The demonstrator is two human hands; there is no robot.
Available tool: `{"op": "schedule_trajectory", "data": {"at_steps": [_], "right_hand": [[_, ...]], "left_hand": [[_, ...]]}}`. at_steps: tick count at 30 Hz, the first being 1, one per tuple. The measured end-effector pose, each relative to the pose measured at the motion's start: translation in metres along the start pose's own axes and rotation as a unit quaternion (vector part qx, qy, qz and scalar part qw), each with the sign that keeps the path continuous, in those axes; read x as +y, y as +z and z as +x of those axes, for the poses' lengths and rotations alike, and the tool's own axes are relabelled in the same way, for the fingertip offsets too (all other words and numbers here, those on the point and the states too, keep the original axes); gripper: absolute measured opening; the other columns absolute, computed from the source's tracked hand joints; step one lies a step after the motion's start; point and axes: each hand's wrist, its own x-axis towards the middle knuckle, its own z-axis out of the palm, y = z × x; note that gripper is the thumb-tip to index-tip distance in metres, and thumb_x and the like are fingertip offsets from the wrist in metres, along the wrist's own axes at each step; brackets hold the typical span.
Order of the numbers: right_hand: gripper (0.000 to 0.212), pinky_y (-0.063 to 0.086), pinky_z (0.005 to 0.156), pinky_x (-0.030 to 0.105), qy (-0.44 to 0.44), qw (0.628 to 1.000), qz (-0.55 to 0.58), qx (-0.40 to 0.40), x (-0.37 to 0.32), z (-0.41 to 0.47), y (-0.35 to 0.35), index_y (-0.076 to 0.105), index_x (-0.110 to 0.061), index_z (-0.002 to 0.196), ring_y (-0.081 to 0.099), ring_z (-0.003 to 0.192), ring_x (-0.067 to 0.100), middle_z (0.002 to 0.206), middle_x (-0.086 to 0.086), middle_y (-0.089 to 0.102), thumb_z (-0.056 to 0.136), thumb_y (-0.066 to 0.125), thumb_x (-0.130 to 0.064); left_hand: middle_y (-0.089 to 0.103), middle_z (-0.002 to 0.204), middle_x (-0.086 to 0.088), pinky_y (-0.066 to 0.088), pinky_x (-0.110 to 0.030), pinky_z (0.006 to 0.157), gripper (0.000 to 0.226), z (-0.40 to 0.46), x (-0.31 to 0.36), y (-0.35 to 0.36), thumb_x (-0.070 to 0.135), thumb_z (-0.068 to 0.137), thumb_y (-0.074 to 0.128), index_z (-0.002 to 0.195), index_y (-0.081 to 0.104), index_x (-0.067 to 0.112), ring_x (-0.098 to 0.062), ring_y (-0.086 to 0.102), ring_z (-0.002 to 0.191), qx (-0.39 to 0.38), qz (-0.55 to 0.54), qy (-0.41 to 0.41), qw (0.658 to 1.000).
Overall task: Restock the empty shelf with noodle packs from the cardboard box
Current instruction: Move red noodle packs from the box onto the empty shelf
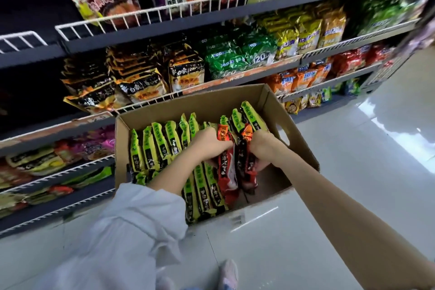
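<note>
Noodle packs (164, 146) fill the cardboard box (292, 125) at 12 o'clock; my left hand (208, 141) and right hand (263, 146) both grip orange packs (227, 172)

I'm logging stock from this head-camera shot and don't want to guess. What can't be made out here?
- How many red packs are held: both the left hand and the right hand cover their tops.
- The bottom of the cardboard box: mostly hidden under green packs.
- The upper left shelf: too dark to show whether it is empty.
- Price tags: blurred.
</note>
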Motion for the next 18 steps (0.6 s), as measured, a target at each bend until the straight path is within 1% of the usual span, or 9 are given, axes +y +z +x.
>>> {"op": "schedule_trajectory", "data": {"at_steps": [2, 4, 5, 7, 9, 11, 13, 16, 18], "right_hand": [[0.029, 0.045, 0.091, 0.040, -0.022, 1.000, -0.015, 0.012, -0.026, -0.012, -0.011, 0.055, -0.001, 0.121, 0.055, 0.113, 0.037, 0.120, 0.020, 0.059, 0.096, 0.043, -0.010], [0.029, 0.046, 0.090, 0.039, -0.059, 0.997, -0.012, 0.038, -0.052, -0.022, -0.020, 0.056, 0.001, 0.119, 0.056, 0.112, 0.037, 0.118, 0.021, 0.059, 0.096, 0.043, -0.011], [0.029, 0.047, 0.089, 0.040, -0.074, 0.996, 0.002, 0.044, -0.068, -0.026, -0.021, 0.056, 0.002, 0.118, 0.057, 0.110, 0.037, 0.117, 0.021, 0.060, 0.096, 0.044, -0.012], [0.026, 0.052, 0.088, 0.043, -0.117, 0.990, 0.048, 0.068, -0.099, -0.028, -0.018, 0.059, 0.002, 0.112, 0.061, 0.103, 0.037, 0.111, 0.020, 0.063, 0.096, 0.045, -0.013], [0.017, 0.056, 0.080, 0.047, -0.156, 0.980, 0.091, 0.083, -0.136, -0.036, -0.011, 0.062, -0.004, 0.096, 0.066, 0.089, 0.035, 0.098, 0.017, 0.067, 0.096, 0.046, -0.012], [0.016, 0.058, 0.073, 0.049, -0.200, 0.964, 0.145, 0.098, -0.174, -0.045, 0.003, 0.060, -0.012, 0.089, 0.068, 0.081, 0.032, 0.091, 0.013, 0.068, 0.096, 0.046, -0.010], [0.018, 0.058, 0.072, 0.051, -0.232, 0.943, 0.210, 0.108, -0.211, -0.060, 0.020, 0.061, -0.017, 0.094, 0.068, 0.081, 0.030, 0.091, 0.008, 0.069, 0.096, 0.045, -0.010], [0.020, 0.056, 0.078, 0.052, -0.263, 0.916, 0.289, 0.089, -0.271, -0.088, 0.048, 0.064, -0.018, 0.095, 0.068, 0.085, 0.033, 0.089, 0.008, 0.071, 0.098, 0.045, -0.010], [0.024, 0.058, 0.077, 0.046, -0.282, 0.895, 0.341, 0.064, -0.311, -0.104, 0.068, 0.066, -0.016, 0.092, 0.068, 0.085, 0.031, 0.088, 0.008, 0.071, 0.098, 0.045, -0.007]], "left_hand": [[0.062, 0.071, -0.005, 0.049, -0.027, 0.045, 0.029, -0.020, 0.006, -0.024, 0.032, 0.084, 0.065, 0.068, 0.053, 0.012, -0.021, 0.062, 0.061, 0.042, 0.035, 0.025, 0.998], [0.056, 0.066, -0.003, 0.039, -0.026, 0.049, 0.032, -0.039, 0.007, -0.047, 0.035, 0.084, 0.065, 0.063, 0.049, 0.015, -0.023, 0.056, 0.060, 0.089, 0.069, 0.049, 0.992], [0.057, 0.067, -0.003, 0.039, -0.027, 0.052, 0.029, -0.051, 0.005, -0.062, 0.034, 0.084, 0.064, 0.066, 0.051, 0.015, -0.024, 0.057, 0.062, 0.112, 0.069, 0.059, 0.990], [0.058, 0.071, -0.001, 0.039, -0.025, 0.053, 0.022, -0.073, -0.001, -0.090, 0.032, 0.084, 0.065, 0.075, 0.054, 0.015, -0.021, 0.057, 0.063, 0.167, 0.059, 0.086, 0.980], [0.055, 0.069, 0.006, 0.035, -0.020, 0.050, 0.019, -0.095, -0.012, -0.118, 0.029, 0.083, 0.067, 0.081, 0.054, 0.017, -0.012, 0.053, 0.060, 0.239, 0.041, 0.106, 0.964], [0.056, 0.071, 0.009, 0.043, -0.019, 0.054, 0.019, -0.117, -0.025, -0.143, 0.029, 0.081, 0.071, 0.088, 0.058, 0.016, -0.006, 0.054, 0.062, 0.312, 0.018, 0.114, 0.943], [0.064, 0.079, 0.006, 0.051, -0.022, 0.069, 0.025, -0.137, -0.042, -0.168, 0.032, 0.080, 0.072, 0.095, 0.062, 0.015, -0.011, 0.062, 0.073, 0.379, 0.006, 0.122, 0.917], [0.071, 0.098, 0.002, 0.041, -0.015, 0.072, 0.043, -0.169, -0.078, -0.209, 0.039, 0.082, 0.068, 0.119, 0.060, 0.018, -0.015, 0.066, 0.092, 0.439, -0.004, 0.137, 0.888], [0.071, 0.103, 0.002, 0.044, -0.013, 0.079, 0.054, -0.191, -0.107, -0.238, 0.038, 0.084, 0.067, 0.132, 0.051, 0.020, -0.014, 0.067, 0.096, 0.453, -0.015, 0.159, 0.877]]}}
